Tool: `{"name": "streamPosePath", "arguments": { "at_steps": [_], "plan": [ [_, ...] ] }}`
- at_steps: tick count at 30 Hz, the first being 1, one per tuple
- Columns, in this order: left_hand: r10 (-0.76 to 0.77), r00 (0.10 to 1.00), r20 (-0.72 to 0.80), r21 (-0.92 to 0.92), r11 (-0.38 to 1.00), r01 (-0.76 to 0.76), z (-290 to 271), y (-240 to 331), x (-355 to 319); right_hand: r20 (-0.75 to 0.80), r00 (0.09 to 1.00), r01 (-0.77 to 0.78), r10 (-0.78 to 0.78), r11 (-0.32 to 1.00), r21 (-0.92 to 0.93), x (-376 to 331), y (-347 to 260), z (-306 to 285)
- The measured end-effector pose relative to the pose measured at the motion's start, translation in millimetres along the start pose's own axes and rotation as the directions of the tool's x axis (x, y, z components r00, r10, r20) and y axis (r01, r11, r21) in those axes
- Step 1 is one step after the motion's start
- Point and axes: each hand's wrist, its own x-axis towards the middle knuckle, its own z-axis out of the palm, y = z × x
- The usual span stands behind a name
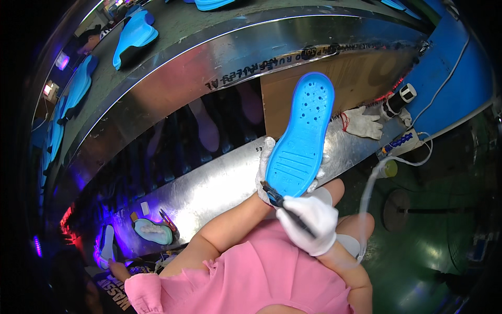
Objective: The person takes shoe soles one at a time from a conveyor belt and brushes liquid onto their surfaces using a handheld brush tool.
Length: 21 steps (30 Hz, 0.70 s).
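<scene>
A bright blue shoe sole (299, 141) is held up in front of me, its holed end pointing away and its ribbed end toward me. My left hand (263, 162), in a white glove, grips it from beneath, with fingers showing along both edges. In my right hand (312, 222), also white-gloved and closed, is a dark-handled brush (274, 195). The brush's dark tip is at the near left edge of the sole; I cannot tell whether it touches.
Beyond a metal rail, more blue soles (136, 34) lie on a grey belt. A white glove (362, 123) and a black-and-white cylinder (398, 101) lie on the metal bench (209, 201). A shallow pale tray (153, 231) stands left, near a co-worker's hand (119, 270). Cardboard (293, 99) leans behind.
</scene>
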Motion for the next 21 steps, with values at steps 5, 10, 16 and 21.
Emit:
{"name": "streamPosePath", "arguments": {
  "at_steps": [5,10,16,21],
  "plan": [
    [0.016,0.998,0.056,0.082,0.996,-0.021,0.1,25.6,6.3,-0.073,0.979,0.180,-0.191,0.974,-0.137,12.2,23.0,-9.4],
    [-0.238,0.971,0.036,0.100,0.967,0.234,-2.8,48.0,11.2,0.071,0.997,-0.026,0.016,0.989,0.147,11.3,24.3,-5.6],
    [-0.424,0.889,-0.174,0.308,0.834,0.458,14.1,76.7,12.3,0.325,0.944,0.050,-0.057,0.998,0.029,13.9,6.5,-7.8],
    [-0.212,0.843,0.495,0.863,0.006,-0.505,-92.5,111.7,28.2,0.444,0.893,0.121,-0.073,0.989,-0.082,20.5,12.2,-11.6]
  ]
}}
